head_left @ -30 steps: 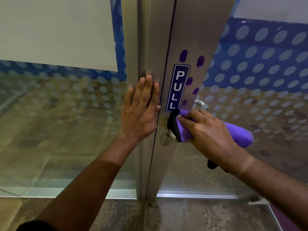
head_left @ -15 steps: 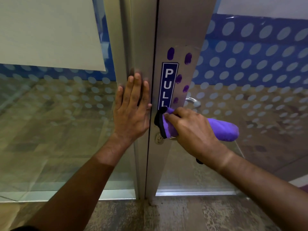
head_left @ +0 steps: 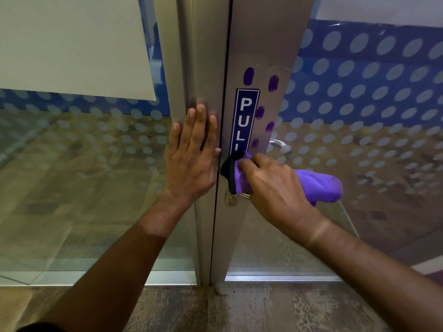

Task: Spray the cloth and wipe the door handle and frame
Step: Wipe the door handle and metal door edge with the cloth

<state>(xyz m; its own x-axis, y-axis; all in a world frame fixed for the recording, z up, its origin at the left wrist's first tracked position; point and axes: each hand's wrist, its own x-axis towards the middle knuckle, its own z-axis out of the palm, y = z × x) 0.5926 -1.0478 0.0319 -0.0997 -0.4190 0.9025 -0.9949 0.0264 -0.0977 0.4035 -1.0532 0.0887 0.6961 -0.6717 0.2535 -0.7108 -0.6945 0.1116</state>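
A purple cloth [head_left: 318, 185] with a black edge is wrapped over the door handle, and my right hand [head_left: 275, 183] grips it there against the brushed metal door frame [head_left: 263, 44]. The near handle is hidden under cloth and hand; only a ring of its base [head_left: 247, 195] shows. A silver handle [head_left: 279, 144] on the far side shows through the glass. My left hand [head_left: 194, 154] lies flat, fingers together and pointing up, on the neighbouring metal post [head_left: 206, 56]. No spray bottle is in view.
A blue PULL sticker [head_left: 245, 116] and purple smudges [head_left: 260, 112] mark the frame above the handle. A keyhole [head_left: 230, 200] sits just below the cloth. Dotted glass panels [head_left: 371, 104] flank the frame. Worn flooring [head_left: 239, 307] runs along the bottom.
The view has shifted, so door and hands sit further left in the picture. My right hand with the cloth has stayed on the handle; my left hand keeps its flat press.
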